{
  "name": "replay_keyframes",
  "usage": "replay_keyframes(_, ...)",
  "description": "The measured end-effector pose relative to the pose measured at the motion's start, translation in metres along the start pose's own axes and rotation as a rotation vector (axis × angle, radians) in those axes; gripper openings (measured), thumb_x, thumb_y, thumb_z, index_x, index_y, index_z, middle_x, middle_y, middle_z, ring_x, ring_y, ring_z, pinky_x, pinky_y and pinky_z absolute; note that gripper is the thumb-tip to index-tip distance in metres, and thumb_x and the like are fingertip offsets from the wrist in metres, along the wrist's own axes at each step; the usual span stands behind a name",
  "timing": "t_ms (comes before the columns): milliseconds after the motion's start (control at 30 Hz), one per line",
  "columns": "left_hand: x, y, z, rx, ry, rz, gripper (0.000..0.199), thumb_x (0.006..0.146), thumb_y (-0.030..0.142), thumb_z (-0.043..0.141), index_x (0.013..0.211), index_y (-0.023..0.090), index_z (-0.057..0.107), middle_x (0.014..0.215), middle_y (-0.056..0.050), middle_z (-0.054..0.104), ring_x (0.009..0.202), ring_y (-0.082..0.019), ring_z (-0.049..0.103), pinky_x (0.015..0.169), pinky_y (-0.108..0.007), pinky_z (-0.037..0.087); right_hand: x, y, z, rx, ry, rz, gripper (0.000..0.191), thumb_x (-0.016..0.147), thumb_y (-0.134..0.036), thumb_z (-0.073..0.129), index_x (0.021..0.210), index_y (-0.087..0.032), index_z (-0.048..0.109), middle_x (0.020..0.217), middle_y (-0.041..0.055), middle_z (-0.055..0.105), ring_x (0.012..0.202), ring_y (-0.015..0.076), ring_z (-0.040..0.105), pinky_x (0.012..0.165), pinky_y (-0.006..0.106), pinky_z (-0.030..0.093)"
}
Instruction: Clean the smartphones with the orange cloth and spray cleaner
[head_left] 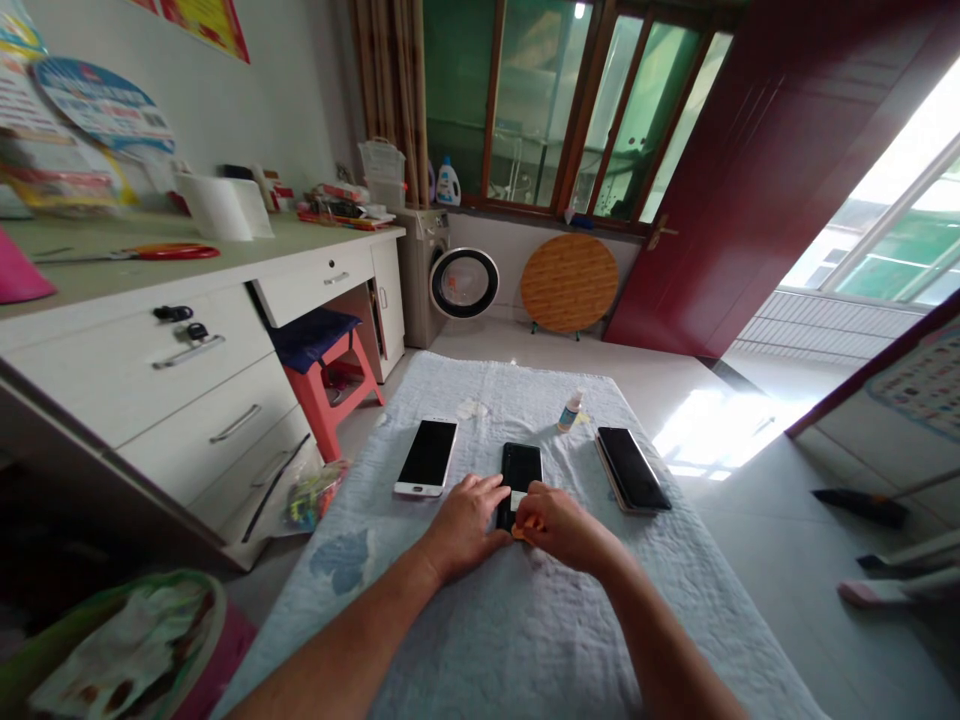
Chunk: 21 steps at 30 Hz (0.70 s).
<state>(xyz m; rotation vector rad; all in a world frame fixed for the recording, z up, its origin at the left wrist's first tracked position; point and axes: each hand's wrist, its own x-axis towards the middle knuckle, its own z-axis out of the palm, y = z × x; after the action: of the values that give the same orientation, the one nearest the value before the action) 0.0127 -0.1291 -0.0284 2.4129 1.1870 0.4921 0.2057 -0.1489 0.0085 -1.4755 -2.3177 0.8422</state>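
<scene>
Work looks under way to me, though how much is left I can't tell: black phone between the white phone and the dark phone, left hand braced there, fingers loosely parted, right hand pinching something orange at its near end.

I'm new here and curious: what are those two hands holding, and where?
The right hand grips a small orange item, its held part hidden; the left hand only touches the middle smartphone's left edge.

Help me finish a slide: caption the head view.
Left hand at the middle phone, right hand holding something orange over it, white phone and bottle nearby.
</scene>
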Motion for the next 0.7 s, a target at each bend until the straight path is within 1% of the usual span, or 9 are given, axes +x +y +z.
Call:
replay_keyframes(100, 0.000, 0.000, -0.001, -0.017, 0.005, -0.007, 0.052, 0.075, 0.035, 0.070, 0.123, 0.019, 0.060, 0.137, -0.010, 0.053, 0.122, -0.028, 0.048, 0.105, -0.041, 0.038, 0.007, -0.003, 0.013, -0.025, 0.085, -0.019, 0.013, 0.079, -0.008, 0.058, 0.077, -0.017, 0.068, 0.085, 0.0012, 0.055, 0.070, 0.0086, 0.052, 0.064, 0.018, 0.037)
replay_keyframes(167, 0.000, 0.000, -0.002, -0.029, 0.007, -0.008, 0.053, 0.073, 0.033, 0.071, 0.123, 0.020, 0.060, 0.137, -0.009, 0.054, 0.121, -0.028, 0.048, 0.105, -0.041, 0.039, 0.013, -0.002, 0.018, -0.069, 0.161, -0.011, 0.014, 0.081, -0.009, 0.057, 0.076, -0.017, 0.067, 0.083, 0.0011, 0.053, 0.071, 0.0096, 0.051, 0.064, 0.019, 0.036)
replay_keyframes(267, 0.000, 0.000, -0.002, -0.044, 0.008, 0.004, 0.057, 0.071, 0.032, 0.073, 0.126, 0.021, 0.058, 0.137, -0.007, 0.054, 0.120, -0.027, 0.049, 0.104, -0.040, 0.039, 0.024, 0.006, 0.020, -0.132, 0.284, 0.013, 0.016, 0.086, -0.012, 0.054, 0.077, -0.017, 0.066, 0.083, 0.0025, 0.054, 0.076, 0.0122, 0.051, 0.069, 0.022, 0.038)
replay_keyframes(367, 0.001, -0.001, -0.002, -0.040, 0.003, 0.001, 0.060, 0.071, 0.034, 0.074, 0.126, 0.019, 0.058, 0.137, -0.009, 0.053, 0.120, -0.028, 0.048, 0.105, -0.041, 0.039, 0.032, 0.021, 0.019, -0.187, 0.388, 0.073, 0.017, 0.087, -0.014, 0.052, 0.080, -0.018, 0.067, 0.085, 0.0042, 0.056, 0.082, 0.0152, 0.052, 0.075, 0.024, 0.039)
replay_keyframes(433, 0.002, -0.003, 0.000, -0.032, -0.002, 0.000, 0.060, 0.072, 0.037, 0.074, 0.126, 0.018, 0.058, 0.138, -0.011, 0.053, 0.121, -0.029, 0.048, 0.105, -0.042, 0.038, 0.035, 0.031, 0.017, -0.218, 0.428, 0.122, 0.018, 0.088, -0.015, 0.051, 0.082, -0.019, 0.068, 0.085, 0.0045, 0.057, 0.084, 0.0164, 0.053, 0.077, 0.025, 0.039)
replay_keyframes(533, 0.001, -0.004, 0.001, -0.022, 0.002, 0.013, 0.059, 0.074, 0.039, 0.073, 0.127, 0.018, 0.058, 0.138, -0.011, 0.052, 0.121, -0.029, 0.048, 0.105, -0.043, 0.038, 0.035, 0.041, 0.016, -0.249, 0.484, 0.195, 0.021, 0.091, -0.021, 0.050, 0.083, -0.020, 0.069, 0.084, 0.0047, 0.058, 0.083, 0.0170, 0.054, 0.078, 0.026, 0.039)
replay_keyframes(633, 0.001, -0.004, 0.001, -0.017, 0.006, 0.015, 0.058, 0.074, 0.039, 0.073, 0.127, 0.019, 0.058, 0.138, -0.010, 0.052, 0.121, -0.029, 0.048, 0.105, -0.042, 0.037, 0.034, 0.045, 0.014, -0.268, 0.532, 0.253, 0.024, 0.093, -0.026, 0.048, 0.085, -0.020, 0.070, 0.086, 0.0062, 0.061, 0.085, 0.0185, 0.054, 0.078, 0.026, 0.039)
replay_keyframes(700, 0.001, -0.003, 0.000, -0.017, 0.000, 0.010, 0.058, 0.075, 0.038, 0.073, 0.127, 0.019, 0.058, 0.138, -0.010, 0.053, 0.121, -0.029, 0.048, 0.106, -0.042, 0.037, 0.033, 0.046, 0.012, -0.268, 0.539, 0.270, 0.025, 0.093, -0.027, 0.048, 0.088, -0.019, 0.071, 0.087, 0.0073, 0.065, 0.087, 0.0194, 0.055, 0.079, 0.027, 0.039)
